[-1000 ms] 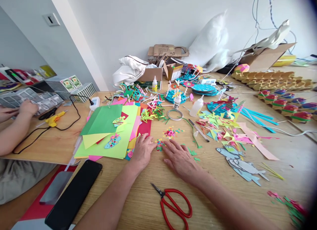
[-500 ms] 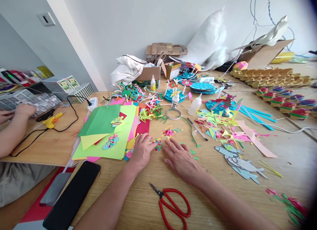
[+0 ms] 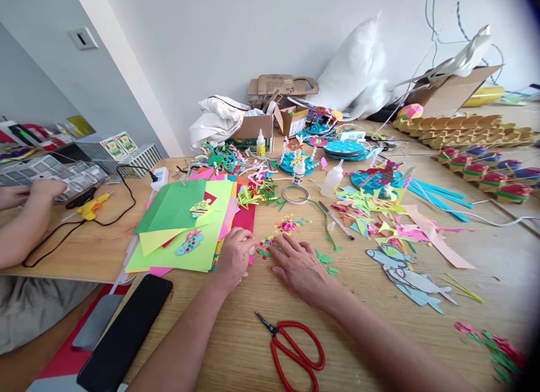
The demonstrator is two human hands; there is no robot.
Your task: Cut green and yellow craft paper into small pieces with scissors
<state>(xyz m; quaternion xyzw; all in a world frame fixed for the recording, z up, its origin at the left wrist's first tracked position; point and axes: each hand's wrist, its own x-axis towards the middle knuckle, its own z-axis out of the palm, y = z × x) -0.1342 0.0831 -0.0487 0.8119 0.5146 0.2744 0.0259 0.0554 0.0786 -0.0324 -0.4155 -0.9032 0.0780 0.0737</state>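
Small round coloured paper dots (image 3: 265, 247) lie on the wooden table (image 3: 248, 336) between my two hands. My left hand (image 3: 236, 256) is beside the right edge of the stacked coloured paper (image 3: 169, 212), its fingers curled together; what they hold, if anything, is too small to name. Flat on the table, my right hand (image 3: 299, 265) has its fingers spread and its tips at the dots. A pink pile of tiny pieces (image 3: 287, 226) lies just beyond. Two paper fish (image 3: 189, 243) rest on the stack. Red-handled scissors (image 3: 297, 350) lie nearest me.
A black phone (image 3: 126, 330) lies at the left, near a yellow glue gun (image 3: 93, 206) and another person's hands (image 3: 46, 189). White tape (image 3: 295, 195), a pen (image 3: 336, 220), glue bottles (image 3: 332, 179) and paper scraps (image 3: 379, 209) are further back. Grey-blue fish (image 3: 411, 276) lie at the right.
My left hand has moved slightly left and its fingers have drawn together. My right hand has shifted a little left, and more green pieces show beside it.
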